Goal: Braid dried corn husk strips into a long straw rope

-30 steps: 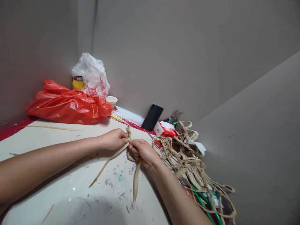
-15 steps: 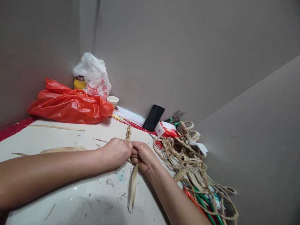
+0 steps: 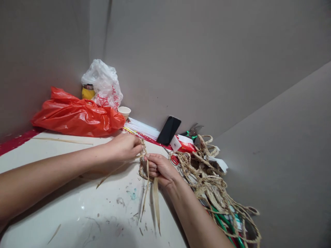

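Note:
My left hand (image 3: 125, 146) is closed in a pinch on one pale dried strand (image 3: 113, 171) that slants down to the left over the white table (image 3: 77, 206). My right hand (image 3: 159, 167) is closed around the braided straw cord (image 3: 143, 146) where the plait ends; two loose flat strands (image 3: 155, 199) hang from its fist toward me. The two hands are a few centimetres apart, above the table's middle. The finished braid runs on to the right into a tangled heap of braided cord (image 3: 207, 172).
A red plastic bag (image 3: 74, 115), a white plastic bag (image 3: 103, 84) over a yellow jar (image 3: 88, 92), and a paper cup (image 3: 124, 111) stand at the back left. A black phone (image 3: 169, 130) leans on the wall by scissors (image 3: 192, 132). Green and red tubes (image 3: 222, 224) lie under the cord heap.
My hands, pressed together half a second ago, have parted. My left hand has drawn one strand up and to the left. The loose strands under my right hand have spread apart.

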`<state>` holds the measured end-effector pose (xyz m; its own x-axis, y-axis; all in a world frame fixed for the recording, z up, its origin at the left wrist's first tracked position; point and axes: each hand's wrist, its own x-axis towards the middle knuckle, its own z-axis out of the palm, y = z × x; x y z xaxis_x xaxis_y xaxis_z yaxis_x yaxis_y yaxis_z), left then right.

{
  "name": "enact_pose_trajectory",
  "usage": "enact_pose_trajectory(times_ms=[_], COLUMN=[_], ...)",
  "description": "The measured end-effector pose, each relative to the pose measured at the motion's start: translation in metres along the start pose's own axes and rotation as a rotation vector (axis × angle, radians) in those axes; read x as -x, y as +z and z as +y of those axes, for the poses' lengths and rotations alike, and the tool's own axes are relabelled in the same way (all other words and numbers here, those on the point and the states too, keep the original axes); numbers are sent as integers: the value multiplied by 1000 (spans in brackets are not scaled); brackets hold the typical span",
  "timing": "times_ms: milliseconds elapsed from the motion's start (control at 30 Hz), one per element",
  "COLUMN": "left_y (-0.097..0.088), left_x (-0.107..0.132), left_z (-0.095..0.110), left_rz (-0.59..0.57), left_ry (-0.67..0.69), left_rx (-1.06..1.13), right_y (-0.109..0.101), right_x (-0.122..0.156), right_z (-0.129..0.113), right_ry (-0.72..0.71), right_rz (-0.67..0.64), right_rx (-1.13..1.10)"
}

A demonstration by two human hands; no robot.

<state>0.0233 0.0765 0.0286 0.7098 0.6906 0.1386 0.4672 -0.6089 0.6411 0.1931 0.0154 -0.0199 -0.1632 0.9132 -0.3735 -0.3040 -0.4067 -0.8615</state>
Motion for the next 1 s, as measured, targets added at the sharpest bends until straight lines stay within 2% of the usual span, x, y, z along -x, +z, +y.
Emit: enact_pose_trajectory(times_ms=[133,233,400,567,700,900,1000], left_y=[25,43,44,39,39,44,48], left_x=[-12,-12,-15,-15,-13,-13,-12], left_z=[-20,-25,-27,-26,-23,-25,-27], left_rz=[-230,-294,-186,-320,-357,-240,-163], left_ry=[-194,-270,-233,-401,-410,-424,-371], left_rx=[465,700,666,812,832,731,651], right_y=[-2,-5,-7,-6,-3,3,4], right_x=[-1,-1,2,3,1,8,16], right_z=[-1,-2,-6,-2,3,0,-7], right_ry=[4,7,8,-61,-142,-221,-221], right_rz=[-38,-63,-92,-26,51,122,167], right_rx=[37,78,172,384,530,855,1002])
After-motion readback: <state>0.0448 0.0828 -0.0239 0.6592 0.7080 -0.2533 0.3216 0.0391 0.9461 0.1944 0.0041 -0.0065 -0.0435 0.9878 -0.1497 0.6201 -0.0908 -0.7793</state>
